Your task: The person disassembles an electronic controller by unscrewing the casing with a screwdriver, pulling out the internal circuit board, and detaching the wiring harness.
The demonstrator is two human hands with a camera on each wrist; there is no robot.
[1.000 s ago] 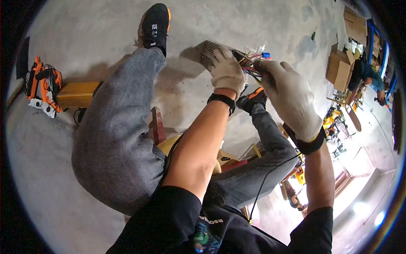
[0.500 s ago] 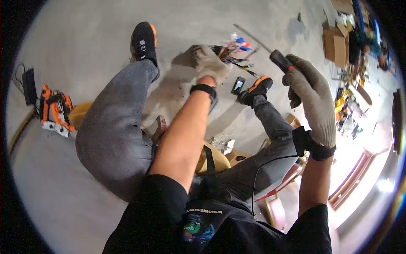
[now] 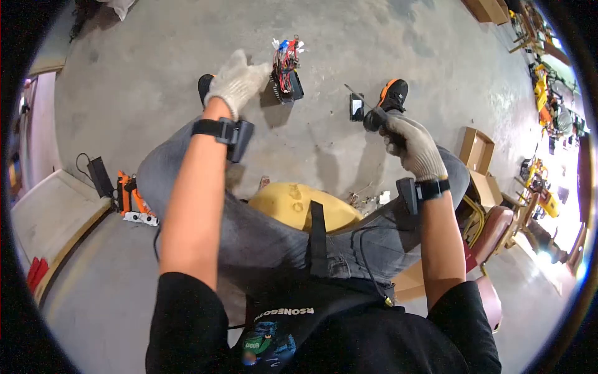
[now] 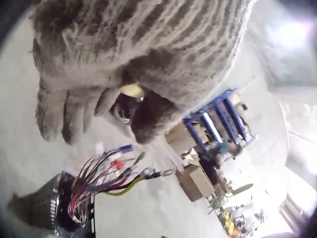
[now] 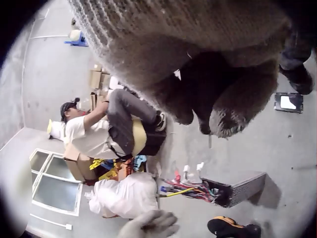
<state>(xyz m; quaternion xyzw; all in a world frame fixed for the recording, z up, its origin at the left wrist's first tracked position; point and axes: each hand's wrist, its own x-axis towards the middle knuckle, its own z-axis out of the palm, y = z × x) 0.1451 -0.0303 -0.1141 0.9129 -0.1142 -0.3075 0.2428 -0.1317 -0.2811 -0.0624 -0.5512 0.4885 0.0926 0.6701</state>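
Note:
A black finned box (image 3: 289, 90) with a bundle of coloured wires (image 3: 286, 59) stands on the floor ahead. My gloved left hand (image 3: 238, 81) is just left of it, fingers loosely spread and holding nothing; in the left wrist view a gap separates the hand (image 4: 124, 64) from the wires (image 4: 106, 183). My gloved right hand (image 3: 414, 146) grips the dark handle of a screwdriver (image 3: 375, 118), its shaft pointing up and left. Beneath the shaft, a small black item with a white label (image 3: 356, 107) lies on the floor by the right shoe (image 3: 393, 95).
A yellow rounded seat (image 3: 299, 202) is between my legs. Orange tools (image 3: 132, 198) lie at the left beside a pale platform (image 3: 56, 212). Open cardboard boxes (image 3: 478, 149) stand at the right. Another person (image 5: 94, 129) sits in the background.
My left hand has come off the finned box and moved left. The right hand, with the screwdriver, has drawn down and away from the wires. The head view has turned.

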